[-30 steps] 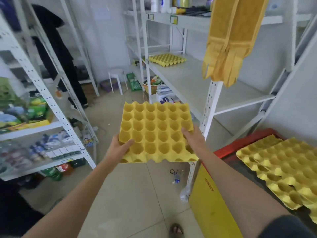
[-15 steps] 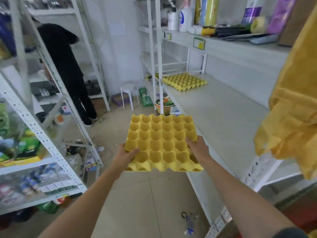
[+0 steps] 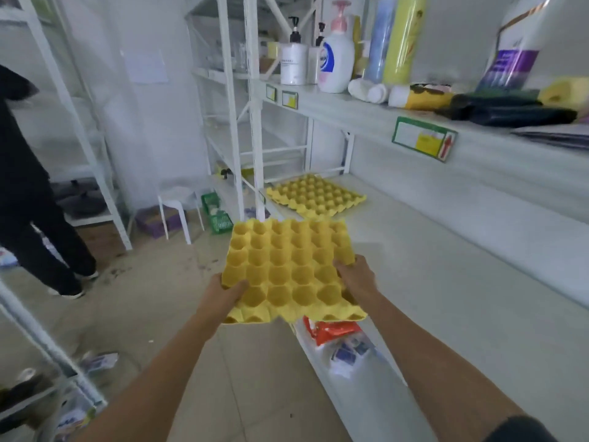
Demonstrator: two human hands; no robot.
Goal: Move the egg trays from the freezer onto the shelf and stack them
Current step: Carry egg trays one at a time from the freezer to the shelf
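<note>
I hold an empty yellow egg tray (image 3: 287, 266) flat in front of me, over the front edge of the white shelf (image 3: 446, 282). My left hand (image 3: 228, 290) grips its near left corner. My right hand (image 3: 355, 275) grips its right edge. A second yellow egg tray (image 3: 315, 197) lies flat at the far end of the same shelf, beyond the held one. The freezer is out of view.
A person in black (image 3: 28, 199) stands at the left by a white rack. The upper shelf (image 3: 366, 103) carries bottles and rolls. A white stool (image 3: 178, 202) and a green basket (image 3: 218, 215) stand on the floor ahead. Packets (image 3: 334, 333) lie on the lower shelf.
I have walked forward along the shelf with the tray in both hands. The freezer with its trays and the hanging yellow cloth have left the view. The far tray looks nearer.
</note>
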